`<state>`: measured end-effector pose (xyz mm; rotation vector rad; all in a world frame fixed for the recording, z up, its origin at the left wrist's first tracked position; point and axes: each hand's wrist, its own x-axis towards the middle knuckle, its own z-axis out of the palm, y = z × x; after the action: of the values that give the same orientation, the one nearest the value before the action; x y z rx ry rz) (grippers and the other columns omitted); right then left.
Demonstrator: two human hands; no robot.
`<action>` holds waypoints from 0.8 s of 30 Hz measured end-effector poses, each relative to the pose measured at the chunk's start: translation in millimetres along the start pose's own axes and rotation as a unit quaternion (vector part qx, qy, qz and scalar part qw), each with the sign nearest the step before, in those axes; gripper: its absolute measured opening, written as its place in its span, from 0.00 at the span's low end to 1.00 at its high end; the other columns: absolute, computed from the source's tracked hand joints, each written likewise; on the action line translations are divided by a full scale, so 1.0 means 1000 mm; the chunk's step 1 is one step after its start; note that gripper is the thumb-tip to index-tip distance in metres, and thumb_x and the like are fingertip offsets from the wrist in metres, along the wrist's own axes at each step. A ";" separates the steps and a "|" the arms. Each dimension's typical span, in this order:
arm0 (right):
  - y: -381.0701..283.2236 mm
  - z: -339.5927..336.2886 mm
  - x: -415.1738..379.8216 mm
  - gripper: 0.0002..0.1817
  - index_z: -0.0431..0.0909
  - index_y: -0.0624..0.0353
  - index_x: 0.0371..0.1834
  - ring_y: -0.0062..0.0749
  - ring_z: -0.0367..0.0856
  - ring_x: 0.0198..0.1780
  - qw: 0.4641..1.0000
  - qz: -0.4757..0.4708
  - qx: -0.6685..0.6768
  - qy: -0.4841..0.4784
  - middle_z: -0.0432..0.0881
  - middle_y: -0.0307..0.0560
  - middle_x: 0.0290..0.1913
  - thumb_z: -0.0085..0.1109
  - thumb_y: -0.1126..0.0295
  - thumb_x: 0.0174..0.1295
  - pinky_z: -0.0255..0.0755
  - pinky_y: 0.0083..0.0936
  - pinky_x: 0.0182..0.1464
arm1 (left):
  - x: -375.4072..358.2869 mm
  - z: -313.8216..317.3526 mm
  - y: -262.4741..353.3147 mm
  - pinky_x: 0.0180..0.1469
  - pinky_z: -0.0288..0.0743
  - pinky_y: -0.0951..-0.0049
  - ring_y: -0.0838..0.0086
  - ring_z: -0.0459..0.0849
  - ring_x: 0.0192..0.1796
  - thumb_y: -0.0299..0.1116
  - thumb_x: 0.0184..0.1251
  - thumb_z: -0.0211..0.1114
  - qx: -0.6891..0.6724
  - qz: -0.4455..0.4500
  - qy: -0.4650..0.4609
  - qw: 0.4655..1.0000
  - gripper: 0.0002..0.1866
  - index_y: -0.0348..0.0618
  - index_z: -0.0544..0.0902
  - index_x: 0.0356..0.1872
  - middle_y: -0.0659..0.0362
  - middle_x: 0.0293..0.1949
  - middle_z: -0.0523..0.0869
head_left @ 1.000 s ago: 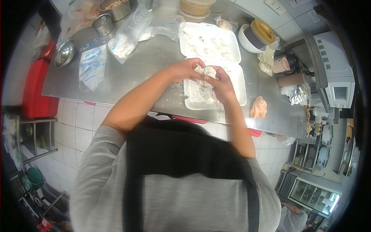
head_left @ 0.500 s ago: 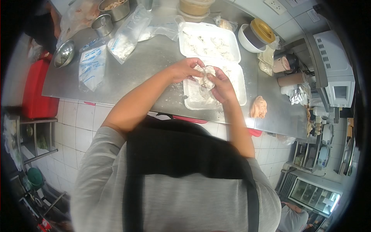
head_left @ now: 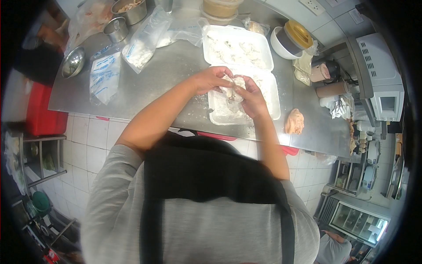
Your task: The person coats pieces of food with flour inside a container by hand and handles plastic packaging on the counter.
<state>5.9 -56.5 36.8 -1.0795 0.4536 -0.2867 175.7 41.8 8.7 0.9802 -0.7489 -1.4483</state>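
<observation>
A soft, flour-coated lump (head_left: 238, 82), perhaps meat or dough, is pinched between both my hands. My left hand (head_left: 210, 81) grips its left side, with thumb and fingers closed on it. On the other side, my right hand (head_left: 253, 97) holds it with bent fingers and the thumb on top. Just beneath is an open white foam box (head_left: 276, 109) dusted with white flour; its lid (head_left: 269, 56), folded back, carries floury bits too. To the right of the box lies a pinkish raw lump (head_left: 294, 122), apart from my hands. Fingers hide part of the held piece.
Clear plastic bags of white powder (head_left: 140, 50) lie at the back left, beside a metal bowl (head_left: 73, 61) and metal pots (head_left: 116, 29). A white bowl (head_left: 281, 46) and yellow lid (head_left: 300, 34) stand back right. Another person (head_left: 37, 57) is at the far left.
My fingers have shifted slightly on the floured lump, which stays above the box. At the far left the other person has moved lower in view, closer to the table.
</observation>
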 end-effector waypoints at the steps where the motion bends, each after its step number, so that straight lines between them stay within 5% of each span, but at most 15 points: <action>1: 0.000 0.001 0.001 0.21 0.68 0.60 0.56 0.29 0.76 0.48 0.999 -0.012 -0.033 0.005 0.74 0.44 0.49 0.58 0.79 0.58 0.75 0.27 0.44 | 0.001 -0.001 -0.001 0.38 0.70 0.77 0.82 0.76 0.42 0.29 0.57 0.67 0.009 0.000 0.001 1.000 0.14 0.48 0.74 0.43 0.65 0.39 0.76; 7: -0.005 0.003 -0.003 0.19 0.70 0.61 0.54 0.27 0.77 0.44 0.995 0.025 0.093 0.003 0.76 0.43 0.47 0.59 0.78 0.58 0.75 0.24 0.44 | 0.002 -0.003 -0.002 0.40 0.70 0.77 0.81 0.75 0.44 0.30 0.58 0.67 -0.019 0.003 -0.015 1.000 0.13 0.48 0.74 0.43 0.64 0.42 0.77; 10: 0.003 0.000 0.002 0.20 0.68 0.63 0.55 0.27 0.77 0.45 0.990 -0.050 -0.121 0.058 0.77 0.45 0.46 0.58 0.79 0.58 0.75 0.24 0.44 | 0.000 0.002 0.003 0.40 0.71 0.77 0.80 0.76 0.45 0.30 0.59 0.67 0.006 -0.012 0.017 1.000 0.13 0.47 0.75 0.43 0.64 0.44 0.77; 13: 0.004 -0.001 0.002 0.20 0.69 0.64 0.55 0.26 0.77 0.45 0.981 -0.077 -0.163 0.069 0.77 0.45 0.46 0.58 0.79 0.58 0.74 0.23 0.45 | 0.000 0.004 0.003 0.40 0.72 0.76 0.80 0.76 0.45 0.30 0.60 0.67 0.014 -0.008 0.023 1.000 0.12 0.47 0.75 0.43 0.64 0.44 0.78; 16: 0.001 0.003 -0.001 0.21 0.69 0.64 0.55 0.25 0.77 0.45 0.996 0.004 0.062 0.056 0.77 0.44 0.46 0.59 0.79 0.57 0.74 0.21 0.45 | -0.001 0.006 0.004 0.40 0.72 0.75 0.79 0.76 0.46 0.30 0.59 0.67 -0.008 0.004 0.020 1.000 0.12 0.46 0.76 0.42 0.63 0.44 0.78; 22: 0.004 -0.004 0.001 0.21 0.67 0.63 0.56 0.28 0.77 0.46 0.962 -0.098 -0.252 0.027 0.75 0.45 0.47 0.57 0.80 0.58 0.76 0.25 0.44 | 0.001 0.004 0.005 0.40 0.72 0.75 0.78 0.77 0.46 0.29 0.58 0.67 0.067 -0.030 0.040 0.996 0.12 0.45 0.76 0.42 0.63 0.43 0.80; 24: -0.001 -0.004 -0.001 0.21 0.67 0.62 0.56 0.28 0.76 0.46 0.995 -0.024 -0.089 0.020 0.73 0.45 0.48 0.57 0.80 0.58 0.76 0.25 0.43 | 0.000 0.005 0.004 0.40 0.71 0.75 0.79 0.77 0.45 0.29 0.58 0.67 0.052 -0.021 0.030 0.998 0.12 0.45 0.76 0.42 0.63 0.42 0.80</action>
<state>2.9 -59.1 36.4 -1.2625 0.4966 -0.3162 172.8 41.0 15.1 1.1203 -0.7687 -1.4219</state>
